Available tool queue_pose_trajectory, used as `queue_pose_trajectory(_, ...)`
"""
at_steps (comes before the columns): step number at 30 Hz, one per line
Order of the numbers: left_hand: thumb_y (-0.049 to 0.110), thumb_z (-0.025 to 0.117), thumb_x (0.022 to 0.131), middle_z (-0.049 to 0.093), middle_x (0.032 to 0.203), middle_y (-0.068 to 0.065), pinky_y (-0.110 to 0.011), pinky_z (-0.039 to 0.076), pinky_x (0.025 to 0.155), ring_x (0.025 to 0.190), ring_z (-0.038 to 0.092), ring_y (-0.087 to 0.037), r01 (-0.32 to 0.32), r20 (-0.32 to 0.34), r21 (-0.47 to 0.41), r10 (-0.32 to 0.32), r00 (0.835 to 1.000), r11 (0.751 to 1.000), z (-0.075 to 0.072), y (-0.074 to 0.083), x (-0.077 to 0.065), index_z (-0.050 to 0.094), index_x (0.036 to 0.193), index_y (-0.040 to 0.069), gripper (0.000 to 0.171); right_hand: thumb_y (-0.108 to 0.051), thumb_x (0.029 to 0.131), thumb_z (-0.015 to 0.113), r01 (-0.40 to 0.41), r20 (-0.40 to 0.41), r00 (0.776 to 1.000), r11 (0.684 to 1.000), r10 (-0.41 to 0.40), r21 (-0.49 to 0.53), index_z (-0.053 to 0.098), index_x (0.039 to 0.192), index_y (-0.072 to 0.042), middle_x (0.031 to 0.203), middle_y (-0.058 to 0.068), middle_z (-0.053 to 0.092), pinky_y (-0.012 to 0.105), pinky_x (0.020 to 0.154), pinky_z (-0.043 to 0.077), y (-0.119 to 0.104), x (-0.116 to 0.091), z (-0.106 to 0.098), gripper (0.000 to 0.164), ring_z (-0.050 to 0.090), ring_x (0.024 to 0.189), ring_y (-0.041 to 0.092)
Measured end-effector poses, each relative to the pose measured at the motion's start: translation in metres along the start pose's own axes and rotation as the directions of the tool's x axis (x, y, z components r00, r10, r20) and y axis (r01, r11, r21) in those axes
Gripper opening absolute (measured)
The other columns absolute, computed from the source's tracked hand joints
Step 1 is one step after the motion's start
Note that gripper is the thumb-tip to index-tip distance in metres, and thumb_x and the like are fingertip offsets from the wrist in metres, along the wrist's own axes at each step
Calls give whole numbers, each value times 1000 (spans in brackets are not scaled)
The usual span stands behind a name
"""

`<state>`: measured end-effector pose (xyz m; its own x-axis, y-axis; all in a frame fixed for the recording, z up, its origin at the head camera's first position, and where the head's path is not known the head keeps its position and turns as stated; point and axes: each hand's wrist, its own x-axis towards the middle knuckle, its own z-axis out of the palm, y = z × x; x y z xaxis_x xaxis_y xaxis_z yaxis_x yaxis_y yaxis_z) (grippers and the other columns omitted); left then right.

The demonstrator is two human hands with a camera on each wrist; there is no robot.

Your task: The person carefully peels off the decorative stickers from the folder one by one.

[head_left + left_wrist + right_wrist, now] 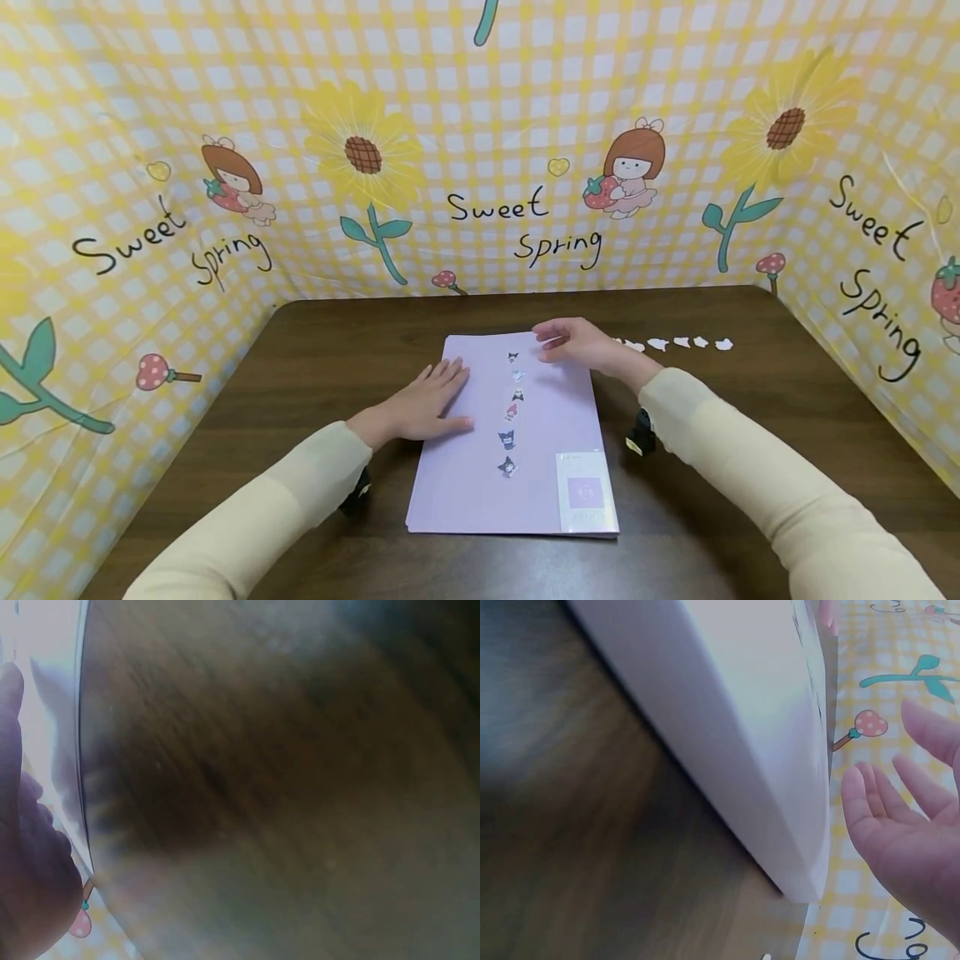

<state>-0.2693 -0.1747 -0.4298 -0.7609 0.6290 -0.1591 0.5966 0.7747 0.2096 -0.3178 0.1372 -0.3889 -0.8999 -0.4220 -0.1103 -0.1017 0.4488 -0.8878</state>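
Note:
A lilac folder (480,500) lies on the table with a column of several small cartoon stickers (507,440) down its middle. My left hand (427,404) rests on its left edge, palm down, fingers straight and thumb spread. In the left wrist view, that hand (34,847) shows only at the left border. Over the folder's top right part hovers my right hand (573,343), its fingers loosely bent. The right wrist view shows the right hand (911,832) with nothing between its thumb and fingers, beside the folder (757,735).
A row of small white cut-out pieces (681,342) lies on the dark wooden table (337,350) to the right of the folder, partly behind the right hand. A clear label pocket (585,492) covers the folder's lower right corner. Yellow checked cloth (480,108) walls in the table's back and sides.

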Motion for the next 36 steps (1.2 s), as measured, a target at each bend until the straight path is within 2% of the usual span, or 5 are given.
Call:
queue_pose_trajectory(7,73,36,91,-3,161,-14,-44,0,116,147,-4,-30,4,45,53,-6,999,999,6,-1,3,8,156,6,98,-10,90,69,14,91,996,997,-8,-72,54,136,0,133,16,57,45,103,39,-2,19,4,49,53,123,29)
queue_pose_trajectory(14,75,35,89,-2,161,-14,-43,3,117,147,-3,-29,8,46,55,-10,999,998,11,-3,3,9,156,5,100,-9,89,70,28,105,994,993,-15,-117,56,133,2,129,15,59,40,100,42,0,35,7,47,55,119,27)
queue_pose_trajectory(20,76,35,89,-2,162,-14,-41,5,117,147,-2,-29,9,44,91,-13,999,996,11,-2,5,9,156,5,101,-4,88,70,25,132,991,989,-6,-142,58,128,4,121,15,64,34,94,47,4,48,8,43,59,111,24)
queue_pose_trajectory(28,77,33,89,1,161,-16,-40,7,117,147,0,-31,-5,47,146,-2,999,989,10,1,3,11,156,4,101,-2,85,72,12,163,986,981,20,-196,64,122,-1,109,7,66,31,93,45,6,55,15,37,59,100,18)
queue_pose_trajectory(36,78,31,89,-1,161,-15,-40,6,117,147,-1,-30,2,62,170,-12,998,985,10,0,5,9,156,4,102,-4,87,72,28,195,980,958,30,-284,67,116,-5,96,3,59,26,80,41,2,59,21,29,51,88,15)
